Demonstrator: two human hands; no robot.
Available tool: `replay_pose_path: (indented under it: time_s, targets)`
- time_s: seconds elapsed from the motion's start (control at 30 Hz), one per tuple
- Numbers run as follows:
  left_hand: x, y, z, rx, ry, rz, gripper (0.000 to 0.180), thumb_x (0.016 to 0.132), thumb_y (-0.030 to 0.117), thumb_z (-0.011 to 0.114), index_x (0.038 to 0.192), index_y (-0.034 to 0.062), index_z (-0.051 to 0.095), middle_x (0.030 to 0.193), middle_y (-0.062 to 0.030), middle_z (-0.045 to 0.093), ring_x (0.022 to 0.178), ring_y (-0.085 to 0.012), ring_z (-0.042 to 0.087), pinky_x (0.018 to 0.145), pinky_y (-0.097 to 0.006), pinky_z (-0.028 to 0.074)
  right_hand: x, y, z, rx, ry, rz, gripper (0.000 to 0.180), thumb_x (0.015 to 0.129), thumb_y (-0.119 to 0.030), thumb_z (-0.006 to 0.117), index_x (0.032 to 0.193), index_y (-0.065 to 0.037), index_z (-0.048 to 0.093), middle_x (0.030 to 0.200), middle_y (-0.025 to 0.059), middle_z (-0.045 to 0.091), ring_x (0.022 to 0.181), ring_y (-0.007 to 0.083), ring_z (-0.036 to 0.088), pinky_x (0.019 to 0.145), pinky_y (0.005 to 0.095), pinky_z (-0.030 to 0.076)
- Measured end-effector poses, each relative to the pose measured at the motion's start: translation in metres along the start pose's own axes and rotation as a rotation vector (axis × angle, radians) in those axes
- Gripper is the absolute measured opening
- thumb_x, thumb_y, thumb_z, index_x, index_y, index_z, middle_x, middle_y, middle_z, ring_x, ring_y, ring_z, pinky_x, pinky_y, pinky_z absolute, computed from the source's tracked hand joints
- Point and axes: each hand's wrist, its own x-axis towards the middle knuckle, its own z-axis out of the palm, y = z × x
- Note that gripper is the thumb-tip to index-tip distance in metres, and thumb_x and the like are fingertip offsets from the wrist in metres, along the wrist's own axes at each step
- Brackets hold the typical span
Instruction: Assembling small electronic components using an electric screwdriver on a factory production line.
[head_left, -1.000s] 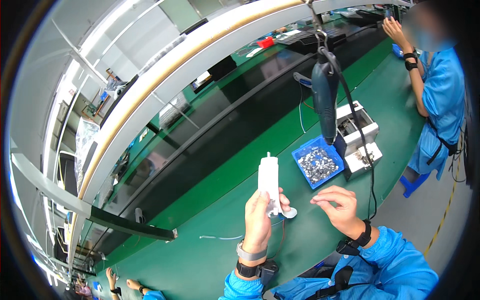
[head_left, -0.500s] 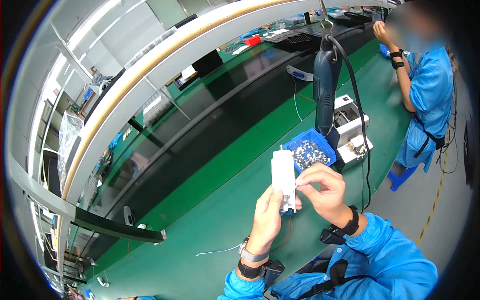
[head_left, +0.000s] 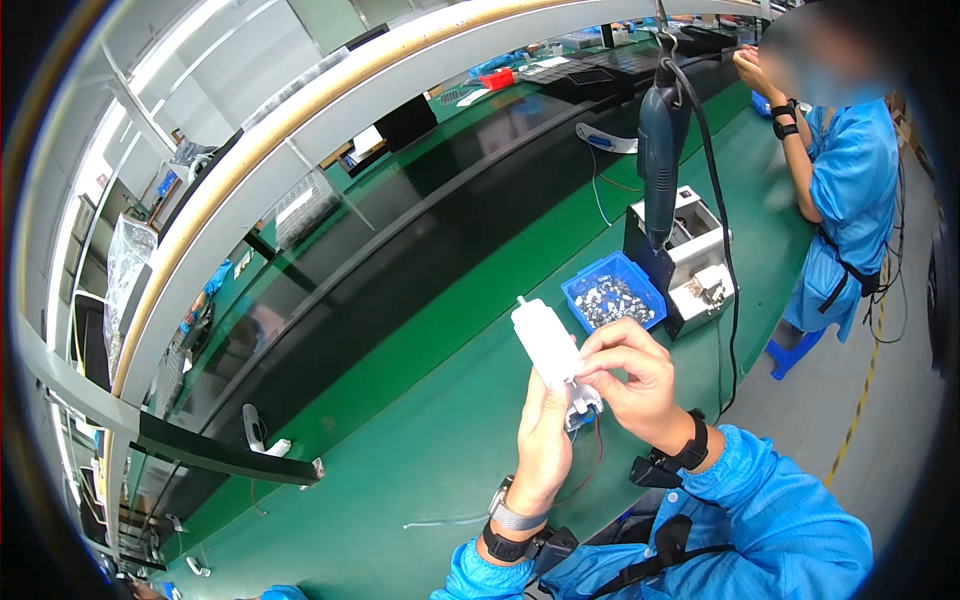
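Note:
My left hand (head_left: 543, 440) holds a small white plastic part (head_left: 546, 343) upright from below, above the green bench (head_left: 420, 460). Thin red and blue wires (head_left: 590, 440) hang from the part's lower end. My right hand (head_left: 630, 375) pinches the lower right side of the same part with its fingertips. Both wrists wear dark straps. A blue bin (head_left: 612, 297) of small metal pieces lies just beyond my hands.
A blue electric screwdriver (head_left: 660, 150) hangs on a cable over a white and black box (head_left: 690, 262). A dark conveyor belt (head_left: 420, 230) runs along the bench. A co-worker in a blue coat (head_left: 845, 180) stands at the right.
My hands and the white part have come closer to me and lower. My right hand, free a second ago, now grips the part's lower end.

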Motion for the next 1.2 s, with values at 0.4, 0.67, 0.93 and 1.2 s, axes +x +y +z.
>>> replay_pose_path:
  time_s: [0.4, 0.67, 0.93, 1.2]
  targets:
    - [0.002, -0.018, -0.007, 0.257, -0.211, 0.093, 0.058, 0.103, 0.025, 0.051, 0.149, -0.0020, 0.028, 0.146, -0.0131, 0.042, 0.130, -0.0223, 0.045, 0.107, -0.038, 0.039, 0.002, 0.011, -0.017, -0.159, -0.026, -0.240, 0.018, 0.066, -0.002, 0.080, 0.081, -0.005, 0.070, 0.087, 0.0060, 0.066, 0.082, 0.0258, 0.064, 0.071, 0.0350, 0.051]
    - [0.002, -0.025, -0.008, 0.311, -0.189, 0.156, 0.050, 0.103, 0.015, 0.045, 0.147, -0.0036, 0.030, 0.142, -0.0143, 0.046, 0.127, -0.0225, 0.048, 0.107, -0.035, 0.039, 0.004, 0.007, -0.029, -0.306, -0.076, -0.424, 0.024, 0.062, -0.005, 0.080, 0.085, -0.008, 0.071, 0.089, 0.0052, 0.066, 0.079, 0.0245, 0.067, 0.061, 0.0328, 0.055]
    - [0.000, -0.022, -0.004, 0.170, -0.168, 0.096, 0.045, 0.107, 0.022, 0.034, 0.144, -0.0047, 0.037, 0.139, -0.0168, 0.050, 0.127, -0.0252, 0.049, 0.107, -0.037, 0.038, 0.002, 0.000, -0.030, -0.397, -0.080, -0.453, 0.028, 0.061, -0.009, 0.078, 0.089, -0.008, 0.072, 0.090, 0.0049, 0.066, 0.080, 0.0238, 0.067, 0.061, 0.0313, 0.055]
    - [-0.003, -0.014, 0.001, 0.264, -0.113, 0.048, 0.045, 0.107, 0.026, 0.033, 0.136, -0.0056, 0.046, 0.132, -0.0155, 0.056, 0.120, -0.0234, 0.055, 0.102, -0.036, 0.042, 0.000, 0.000, -0.031, -0.420, -0.109, -0.465, 0.028, 0.063, -0.009, 0.073, 0.091, -0.009, 0.073, 0.093, 0.0045, 0.067, 0.081, 0.0235, 0.066, 0.061, 0.0309, 0.055]
